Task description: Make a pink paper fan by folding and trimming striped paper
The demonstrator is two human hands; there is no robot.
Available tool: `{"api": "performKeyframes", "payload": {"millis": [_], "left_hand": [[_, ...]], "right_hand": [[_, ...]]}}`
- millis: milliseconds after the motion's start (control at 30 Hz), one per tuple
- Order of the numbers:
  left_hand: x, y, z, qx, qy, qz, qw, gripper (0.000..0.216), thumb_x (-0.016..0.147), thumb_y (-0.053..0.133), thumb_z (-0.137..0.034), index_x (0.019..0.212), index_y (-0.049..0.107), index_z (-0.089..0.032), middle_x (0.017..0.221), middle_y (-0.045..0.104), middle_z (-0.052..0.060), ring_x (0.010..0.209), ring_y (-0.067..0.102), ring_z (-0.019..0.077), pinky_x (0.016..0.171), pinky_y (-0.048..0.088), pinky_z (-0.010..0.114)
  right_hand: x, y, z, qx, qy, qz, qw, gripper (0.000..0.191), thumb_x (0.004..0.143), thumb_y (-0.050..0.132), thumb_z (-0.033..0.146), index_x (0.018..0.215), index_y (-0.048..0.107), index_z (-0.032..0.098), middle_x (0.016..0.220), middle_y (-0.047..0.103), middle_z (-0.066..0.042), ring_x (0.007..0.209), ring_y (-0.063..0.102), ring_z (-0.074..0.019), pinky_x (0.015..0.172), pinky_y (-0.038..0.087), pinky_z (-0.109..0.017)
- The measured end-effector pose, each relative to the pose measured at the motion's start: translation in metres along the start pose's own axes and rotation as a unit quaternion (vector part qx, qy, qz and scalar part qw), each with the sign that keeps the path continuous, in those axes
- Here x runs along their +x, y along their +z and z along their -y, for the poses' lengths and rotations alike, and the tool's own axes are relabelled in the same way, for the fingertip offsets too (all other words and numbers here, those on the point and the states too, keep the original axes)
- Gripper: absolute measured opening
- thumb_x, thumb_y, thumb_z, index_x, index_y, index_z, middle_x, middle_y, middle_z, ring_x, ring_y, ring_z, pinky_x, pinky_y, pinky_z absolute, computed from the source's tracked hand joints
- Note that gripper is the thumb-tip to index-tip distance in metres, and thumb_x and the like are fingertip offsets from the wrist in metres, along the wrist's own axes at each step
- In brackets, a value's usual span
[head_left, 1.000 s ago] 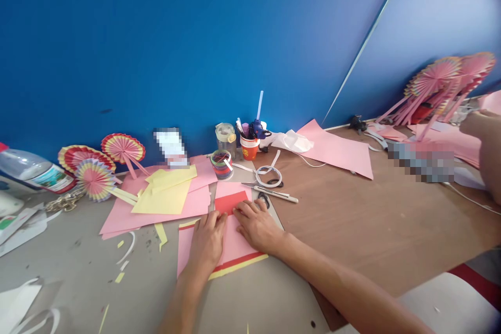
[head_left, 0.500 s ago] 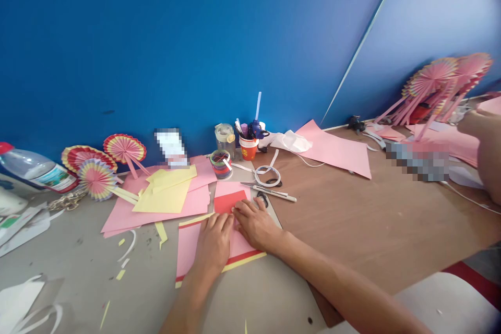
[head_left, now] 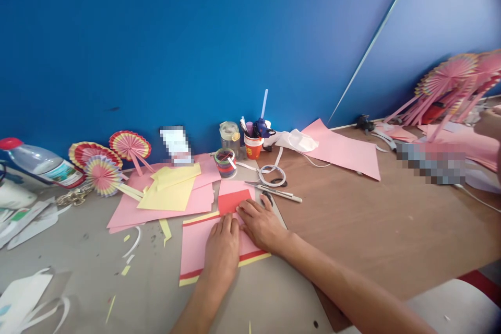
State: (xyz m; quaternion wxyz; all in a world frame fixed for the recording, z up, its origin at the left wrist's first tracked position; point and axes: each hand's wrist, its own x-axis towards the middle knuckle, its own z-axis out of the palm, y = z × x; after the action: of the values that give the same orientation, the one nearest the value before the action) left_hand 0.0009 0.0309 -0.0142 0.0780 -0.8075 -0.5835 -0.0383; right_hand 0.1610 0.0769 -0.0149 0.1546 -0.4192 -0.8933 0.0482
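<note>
A pink paper sheet with red and yellow strips along its upper and lower edges lies flat before me. A red piece of paper rests at its top edge, with more pink paper behind it. My left hand lies palm down on the pink sheet, its outstretched fingers close together at the red paper's lower edge; its thumb is hidden. Beside it, my right hand presses down with fingers extended, their tips on the red paper's right part. Scissors lie just beyond my right hand.
Paper fans and a plastic bottle are at the left. Yellow sheets lie on pink paper. A tape roll, utility knife and paper cup of tools stand behind. Another person's hand is far right.
The view has shifted slightly left, so everything sits a little further right. Both hands stay on the paper in nearly the same pose. The other person's hand has moved right, partly out of view.
</note>
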Motion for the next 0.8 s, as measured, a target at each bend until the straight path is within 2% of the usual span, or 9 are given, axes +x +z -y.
{"api": "performKeyframes", "payload": {"millis": [167,367,600,800], "left_hand": [[0.0,-0.003,-0.001,-0.004,-0.019,0.008,1.0,0.04,0.081,0.037,0.005,0.109,0.06,-0.013,0.124,0.062,0.013,0.111,0.062,0.0218,0.094,0.052,0.036],[-0.001,-0.005,0.007,-0.013,-0.027,-0.015,0.999,0.036,0.081,0.038,0.003,0.104,0.06,-0.014,0.119,0.065,0.012,0.106,0.065,0.0216,0.091,0.054,0.035],[-0.002,-0.002,0.01,-0.048,-0.03,-0.033,0.998,0.035,0.081,0.039,0.002,0.1,0.062,-0.016,0.117,0.067,0.014,0.103,0.067,0.0229,0.088,0.055,0.037],[0.0,-0.004,0.01,-0.079,-0.05,-0.018,0.995,0.033,0.08,0.042,0.002,0.098,0.063,-0.015,0.116,0.067,0.015,0.101,0.067,0.0238,0.088,0.053,0.037]], "right_hand": [[-0.001,-0.001,-0.002,0.002,-0.003,0.004,1.0,0.036,0.092,0.051,0.03,0.126,0.053,0.019,0.125,0.058,-0.01,0.12,0.047,-0.0241,0.111,0.011,-0.051],[-0.003,-0.004,-0.001,0.0,0.008,0.009,1.0,0.039,0.093,0.052,0.034,0.129,0.052,0.019,0.129,0.057,-0.011,0.123,0.045,-0.0251,0.112,0.009,-0.053],[-0.009,-0.001,-0.001,-0.027,0.041,-0.005,0.999,0.043,0.094,0.047,0.04,0.131,0.052,0.018,0.136,0.054,-0.01,0.133,0.036,-0.0289,0.113,0.005,-0.054],[-0.015,0.0,-0.004,-0.064,0.072,-0.012,0.995,0.044,0.093,0.049,0.042,0.13,0.054,0.018,0.141,0.049,-0.01,0.138,0.028,-0.0313,0.114,0.004,-0.055]]}}
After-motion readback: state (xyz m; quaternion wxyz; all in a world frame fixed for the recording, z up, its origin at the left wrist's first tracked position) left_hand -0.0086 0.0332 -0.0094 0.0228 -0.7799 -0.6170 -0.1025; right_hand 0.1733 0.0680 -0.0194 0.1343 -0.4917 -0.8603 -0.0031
